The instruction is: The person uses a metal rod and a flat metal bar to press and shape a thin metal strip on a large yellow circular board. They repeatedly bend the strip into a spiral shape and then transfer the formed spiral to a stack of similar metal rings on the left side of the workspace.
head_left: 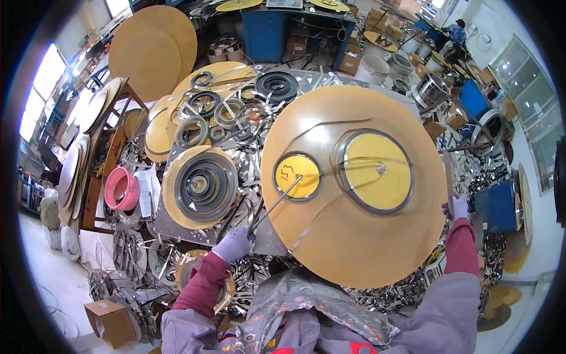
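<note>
A large tan round board (377,248) lies before me. On it are a small yellow disc (302,187) with a dark ring round its edge and a bigger yellow disc (377,183) with a grey metal ring round it. My left hand (234,243), in a pale purple glove, is closed on a thin metal rod (276,205). The rod slants up to the middle of the small disc. At the board's right rim is my right hand (457,207), gloved alike, its fingers closed on the edge. Thin metal strips (330,122) cross over the board.
Left of the board, nested dark rings (203,187) lie on a tan disc. Beyond are several loose metal rings (191,132), a black coil (276,87) and scattered metal strips. A pink ring-shaped tub (122,188) stands left. Metal scraps (495,183) heap up at right. A cardboard box (110,323) sits on the floor.
</note>
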Demonstrator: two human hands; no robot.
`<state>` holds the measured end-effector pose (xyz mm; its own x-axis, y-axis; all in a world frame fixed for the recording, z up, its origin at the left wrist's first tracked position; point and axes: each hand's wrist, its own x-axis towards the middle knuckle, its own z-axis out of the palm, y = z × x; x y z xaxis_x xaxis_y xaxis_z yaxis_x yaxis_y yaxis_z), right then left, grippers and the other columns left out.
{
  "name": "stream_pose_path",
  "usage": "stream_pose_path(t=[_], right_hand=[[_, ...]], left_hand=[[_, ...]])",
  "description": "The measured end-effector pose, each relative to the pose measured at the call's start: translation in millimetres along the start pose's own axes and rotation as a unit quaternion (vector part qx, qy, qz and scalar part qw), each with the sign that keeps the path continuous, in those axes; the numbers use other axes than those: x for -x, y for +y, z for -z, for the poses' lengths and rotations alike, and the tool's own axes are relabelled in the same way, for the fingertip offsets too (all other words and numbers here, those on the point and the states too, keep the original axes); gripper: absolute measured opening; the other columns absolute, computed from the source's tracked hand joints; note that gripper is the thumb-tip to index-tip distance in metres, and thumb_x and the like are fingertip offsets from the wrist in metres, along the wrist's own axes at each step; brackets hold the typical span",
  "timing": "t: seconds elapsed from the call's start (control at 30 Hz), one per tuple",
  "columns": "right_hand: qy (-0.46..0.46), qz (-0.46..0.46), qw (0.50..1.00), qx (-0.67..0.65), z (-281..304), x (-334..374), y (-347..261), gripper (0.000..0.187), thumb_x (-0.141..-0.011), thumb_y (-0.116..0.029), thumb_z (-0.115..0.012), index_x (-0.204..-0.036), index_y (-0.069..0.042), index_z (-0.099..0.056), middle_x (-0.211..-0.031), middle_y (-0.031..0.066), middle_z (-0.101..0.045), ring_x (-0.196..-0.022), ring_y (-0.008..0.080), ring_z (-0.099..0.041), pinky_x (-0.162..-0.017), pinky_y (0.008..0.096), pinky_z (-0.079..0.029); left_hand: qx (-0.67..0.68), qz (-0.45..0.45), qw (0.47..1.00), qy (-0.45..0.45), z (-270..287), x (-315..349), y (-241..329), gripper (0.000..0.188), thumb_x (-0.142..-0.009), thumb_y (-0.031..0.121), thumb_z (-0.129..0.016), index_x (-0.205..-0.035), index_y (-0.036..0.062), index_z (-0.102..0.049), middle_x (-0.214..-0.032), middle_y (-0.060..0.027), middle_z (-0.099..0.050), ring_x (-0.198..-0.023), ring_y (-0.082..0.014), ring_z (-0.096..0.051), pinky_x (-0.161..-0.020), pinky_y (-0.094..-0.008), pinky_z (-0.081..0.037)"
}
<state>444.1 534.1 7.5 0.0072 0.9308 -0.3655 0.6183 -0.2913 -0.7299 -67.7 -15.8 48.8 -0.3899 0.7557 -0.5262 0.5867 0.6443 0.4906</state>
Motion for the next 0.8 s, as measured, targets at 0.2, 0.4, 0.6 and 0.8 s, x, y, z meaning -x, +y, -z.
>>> stream_pose_path(t=[0.2,0.4,0.6,0.8], right_hand=[[-0.085,0.135,0.986,-0.051,-69.3,155.8,-104.9,0.042,-0.089,-0.026,-0.055,-0.124,-0.003,-0.051,-0.066,0.0069,-0.06,-0.039,0.0117,-0.05,-0.033,0.0239,-0.037],[-0.067,0.327,0.919,0.212,-164.0,167.0,-134.6,0.033,-0.076,-0.023,-0.064,-0.104,-0.004,-0.063,-0.078,0.015,-0.065,-0.065,0.0253,-0.063,-0.066,0.036,-0.049],[-0.082,0.404,0.869,0.275,-243.4,149.0,-124.1,0.039,-0.074,-0.018,-0.059,-0.112,-0.014,-0.058,-0.095,0.0157,-0.065,-0.088,0.0323,-0.063,-0.078,0.0413,-0.05],[-0.027,0.358,0.85,0.386,-248.2,180.9,-123.2,0.019,-0.079,-0.021,-0.056,-0.095,-0.013,-0.061,-0.083,0.0159,-0.065,-0.081,0.0321,-0.064,-0.072,0.042,-0.05]], left_hand=[[0.012,-0.064,0.998,0.017,-9.3,-28.0,6.7,0.022,-0.086,0.018,-0.052,-0.09,-0.0018,-0.059,-0.083,-0.0244,-0.062,-0.083,-0.0407,-0.06,-0.073,-0.046,-0.046],[0.012,-0.058,0.998,0.021,-15.9,-31.8,14.8,0.022,-0.086,0.02,-0.053,-0.091,-0.001,-0.058,-0.083,-0.025,-0.062,-0.084,-0.0408,-0.06,-0.073,-0.0471,-0.046],[-0.004,-0.074,0.997,0.013,-26.8,-34.1,25.6,0.02,-0.085,0.019,-0.053,-0.089,-0.0005,-0.057,-0.081,-0.0244,-0.062,-0.082,-0.0413,-0.06,-0.071,-0.0469,-0.046],[-0.003,-0.083,0.996,0.015,-28.4,-36.0,18.7,0.018,-0.082,0.016,-0.054,-0.09,0.0,-0.057,-0.081,-0.0252,-0.061,-0.081,-0.0417,-0.06,-0.073,-0.0464,-0.046]])
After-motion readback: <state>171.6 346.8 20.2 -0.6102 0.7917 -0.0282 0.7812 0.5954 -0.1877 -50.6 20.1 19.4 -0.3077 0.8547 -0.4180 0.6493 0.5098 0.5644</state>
